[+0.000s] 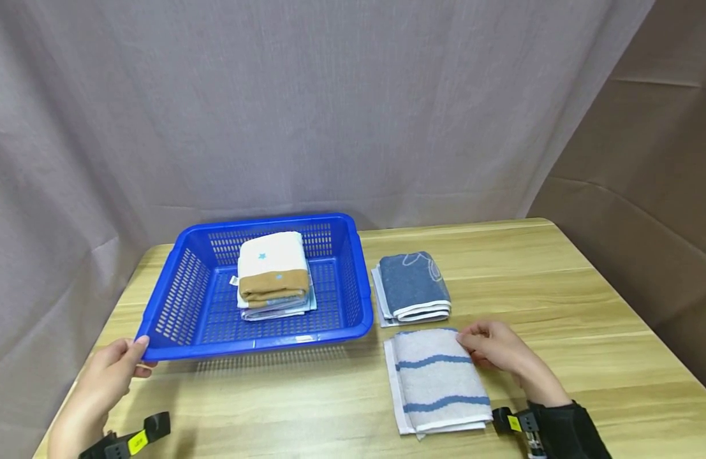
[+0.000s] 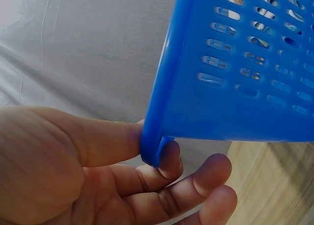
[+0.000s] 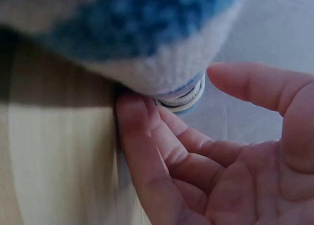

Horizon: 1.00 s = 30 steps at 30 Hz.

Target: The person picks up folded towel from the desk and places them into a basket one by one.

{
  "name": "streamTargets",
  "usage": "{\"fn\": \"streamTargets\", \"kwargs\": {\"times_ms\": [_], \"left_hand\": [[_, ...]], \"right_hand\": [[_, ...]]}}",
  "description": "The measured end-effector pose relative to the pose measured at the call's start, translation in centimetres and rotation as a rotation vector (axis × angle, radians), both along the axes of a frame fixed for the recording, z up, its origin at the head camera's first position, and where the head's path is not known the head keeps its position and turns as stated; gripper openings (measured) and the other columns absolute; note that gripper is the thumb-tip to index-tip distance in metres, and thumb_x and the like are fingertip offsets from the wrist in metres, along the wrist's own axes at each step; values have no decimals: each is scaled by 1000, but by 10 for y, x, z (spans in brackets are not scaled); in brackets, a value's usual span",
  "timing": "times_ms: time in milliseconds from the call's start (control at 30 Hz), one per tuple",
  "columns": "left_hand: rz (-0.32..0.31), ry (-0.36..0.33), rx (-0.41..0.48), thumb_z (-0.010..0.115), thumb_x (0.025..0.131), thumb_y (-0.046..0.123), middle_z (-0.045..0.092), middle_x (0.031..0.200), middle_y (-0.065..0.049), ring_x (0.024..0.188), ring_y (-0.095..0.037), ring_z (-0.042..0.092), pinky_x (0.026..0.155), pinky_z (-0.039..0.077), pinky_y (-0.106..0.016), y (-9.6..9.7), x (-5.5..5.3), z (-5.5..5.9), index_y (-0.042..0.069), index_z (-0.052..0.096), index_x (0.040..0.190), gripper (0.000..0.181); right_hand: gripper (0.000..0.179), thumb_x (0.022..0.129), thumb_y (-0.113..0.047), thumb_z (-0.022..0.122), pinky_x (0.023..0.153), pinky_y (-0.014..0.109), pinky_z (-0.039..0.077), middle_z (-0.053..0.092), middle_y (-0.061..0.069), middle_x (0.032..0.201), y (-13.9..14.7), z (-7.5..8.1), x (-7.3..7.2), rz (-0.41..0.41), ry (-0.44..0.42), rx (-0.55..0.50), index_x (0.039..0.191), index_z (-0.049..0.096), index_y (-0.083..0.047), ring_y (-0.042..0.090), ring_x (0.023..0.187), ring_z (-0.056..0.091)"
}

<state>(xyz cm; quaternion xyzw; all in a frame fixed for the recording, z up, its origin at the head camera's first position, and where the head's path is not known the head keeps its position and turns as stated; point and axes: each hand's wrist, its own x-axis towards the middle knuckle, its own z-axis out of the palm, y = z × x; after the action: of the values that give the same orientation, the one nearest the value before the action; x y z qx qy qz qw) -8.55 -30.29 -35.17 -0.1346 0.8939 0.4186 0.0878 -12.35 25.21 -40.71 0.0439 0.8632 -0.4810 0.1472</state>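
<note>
In the head view, yellow wrist labels (image 1: 137,442) are too small to be read; the blue basket (image 1: 243,346) is gripped at its near-left corner by the left hand (image 1: 107,371), and the striped towel (image 1: 441,382) on the surface (image 1: 272,408) is touched by the right hand (image 1: 499,347). In the left wrist view, the rim (image 2: 168,63) is pinched; in the right, relaxed fingers (image 3: 147,151) and thumb (image 3: 260,85) are held apart.

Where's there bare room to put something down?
On the table, right of the blue towel, or in front of the basket, left of the striped towel. It's crowded between the basket and the towels, where there's little gap.
</note>
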Motion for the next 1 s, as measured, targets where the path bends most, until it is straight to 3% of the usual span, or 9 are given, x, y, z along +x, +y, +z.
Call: {"fn": "streamTargets", "kwargs": {"times_ms": [200,400,700,900,1000], "left_hand": [[-3,25,1,28,101,37,63,88,-8,75,-14,56,63,35,-35,0,0,-1,-8,50,98,50],[-2,49,-5,29,101,34,63,85,-7,73,-12,56,61,35,-34,2,1,-1,-7,50,95,47],[10,17,-13,26,102,34,63,86,-10,75,-15,57,63,35,-34,2,-1,1,-7,50,93,47],[0,11,12,26,101,36,63,89,-8,77,-14,56,64,35,-35,4,1,1,-8,48,102,49],[7,24,3,27,101,35,62,86,-8,75,-14,55,63,35,-35,4,1,0,-7,49,97,48]], "right_hand": [[46,85,-28,66,57,30,44,56,8,80,-3,-2,-1,-22,-31,31,108,53,10,17,67,51],[58,80,-33,71,60,33,44,57,9,81,-5,-3,-1,22,-27,56,111,51,12,19,70,51],[35,80,-24,71,54,27,37,49,2,67,-9,-6,1,57,-3,20,93,57,6,15,62,45],[32,88,-21,61,58,30,41,48,3,73,-7,-5,5,83,-60,-148,99,46,5,17,67,47],[35,92,-22,56,64,33,45,53,5,81,-6,-6,6,112,-105,-242,106,40,5,18,73,52]]}}
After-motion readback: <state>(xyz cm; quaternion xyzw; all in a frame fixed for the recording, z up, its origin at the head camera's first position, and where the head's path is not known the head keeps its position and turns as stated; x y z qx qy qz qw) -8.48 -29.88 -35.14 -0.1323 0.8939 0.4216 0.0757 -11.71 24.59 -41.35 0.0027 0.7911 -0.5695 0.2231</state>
